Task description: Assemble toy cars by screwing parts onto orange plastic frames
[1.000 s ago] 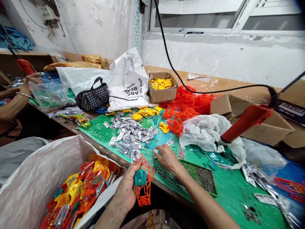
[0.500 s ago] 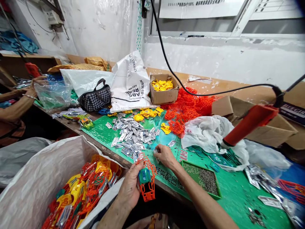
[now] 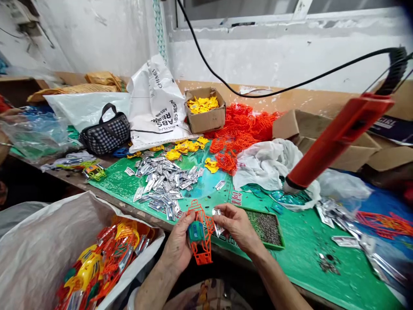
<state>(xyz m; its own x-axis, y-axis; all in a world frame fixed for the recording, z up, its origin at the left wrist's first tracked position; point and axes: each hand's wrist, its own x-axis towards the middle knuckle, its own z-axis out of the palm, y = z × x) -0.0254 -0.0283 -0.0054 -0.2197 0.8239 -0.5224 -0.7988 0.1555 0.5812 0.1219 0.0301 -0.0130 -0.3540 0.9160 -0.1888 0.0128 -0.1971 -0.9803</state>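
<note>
"What's in the left hand [image 3: 179,242]?"

"An orange openwork frame of thin plastic bars [image 3: 204,259], its fingers and thumb closed on the frame's left side. A green boxy plastic piece [image 3: 195,231] sits within it."

"And the right hand [image 3: 238,224]?"

"Pinching a small, shiny silver piece [image 3: 217,223] between thumb and fingers, just beside the frame's right edge. I can't tell whether the two touch."

"So both hands are close together?"

"Yes, near each other at the front edge of the green-topped table [image 3: 309,267]."

"What lies ahead of them?"

"Beyond the left hand, a loose heap of flat silver pieces [image 3: 164,180]. Farther out, several bright yellow moulded parts [image 3: 182,148], then an open brown cardboard box [image 3: 208,122] with more yellow parts in it. A tangled red-orange plastic pile [image 3: 247,131] spreads to that box's right."

"Anything by the right hand?"

"Just to its right, a shallow green rectangular tray [image 3: 282,246] holds tiny dark grey bits. Farther right and ahead, a red cylindrical tool [image 3: 335,142] slants downward, its pale tip lowest."

"And left of the left hand?"

"A large open white sack [image 3: 48,234], with orange, yellow, green and silver parts inside."
</note>
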